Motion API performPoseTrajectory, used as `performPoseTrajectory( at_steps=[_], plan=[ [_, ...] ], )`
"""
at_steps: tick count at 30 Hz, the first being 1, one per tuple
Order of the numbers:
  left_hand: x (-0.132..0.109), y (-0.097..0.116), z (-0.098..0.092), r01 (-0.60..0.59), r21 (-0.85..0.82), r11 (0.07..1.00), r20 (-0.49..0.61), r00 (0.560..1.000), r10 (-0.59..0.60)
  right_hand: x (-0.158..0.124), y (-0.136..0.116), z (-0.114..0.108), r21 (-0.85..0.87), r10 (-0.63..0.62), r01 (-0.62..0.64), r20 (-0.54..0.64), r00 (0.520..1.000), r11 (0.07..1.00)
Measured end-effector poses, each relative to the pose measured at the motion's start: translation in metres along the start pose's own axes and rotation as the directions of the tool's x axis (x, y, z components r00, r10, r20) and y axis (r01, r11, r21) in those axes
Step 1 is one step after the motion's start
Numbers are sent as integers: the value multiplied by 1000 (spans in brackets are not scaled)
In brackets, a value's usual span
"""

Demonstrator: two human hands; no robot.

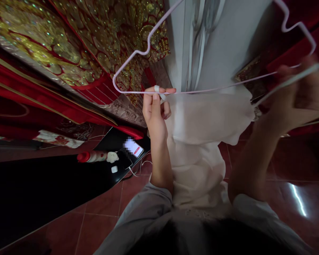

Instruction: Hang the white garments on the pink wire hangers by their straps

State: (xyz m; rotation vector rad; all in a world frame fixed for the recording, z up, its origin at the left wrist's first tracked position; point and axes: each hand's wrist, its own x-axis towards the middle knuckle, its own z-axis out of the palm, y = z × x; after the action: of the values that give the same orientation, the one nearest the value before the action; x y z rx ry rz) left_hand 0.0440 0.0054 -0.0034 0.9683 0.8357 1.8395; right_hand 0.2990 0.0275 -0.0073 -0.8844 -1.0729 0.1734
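A pale pink clothes hanger (pixel 135 53) is held up in front of me, its long straight bar lowest and its top beyond the frame. My left hand (pixel 156 108) pinches that bar near its left corner; a white band shows around one finger. Beneath the bar hangs a cream-white garment (pixel 202 120), falling in loose folds toward my body. At the hanger's right end is my right hand (pixel 305 88), smeared by motion, with its fingers curled. Across it runs a pale strap (pixel 275 88) that leads up from the garment's right corner and appears gripped in the fingers.
Red and gold sequined garments (pixel 82 46) hang at left. A pale cabinet door (pixel 223 46) with long handles stands ahead. On the black table (pixel 69 184) at left lie a lit phone (pixel 134 148), a red-capped bottle (pixel 91 157) and a small white case (pixel 114 169). Red floor tiles (pixel 95 226) lie below.
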Motion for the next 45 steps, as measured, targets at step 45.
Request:
performPoseTrajectory(
  at_steps=[45],
  plan=[
    [40,14,-40,-340,77,937,-153,925,348,-44,-19,42,-229,83,20,430,899,973]
  ],
)
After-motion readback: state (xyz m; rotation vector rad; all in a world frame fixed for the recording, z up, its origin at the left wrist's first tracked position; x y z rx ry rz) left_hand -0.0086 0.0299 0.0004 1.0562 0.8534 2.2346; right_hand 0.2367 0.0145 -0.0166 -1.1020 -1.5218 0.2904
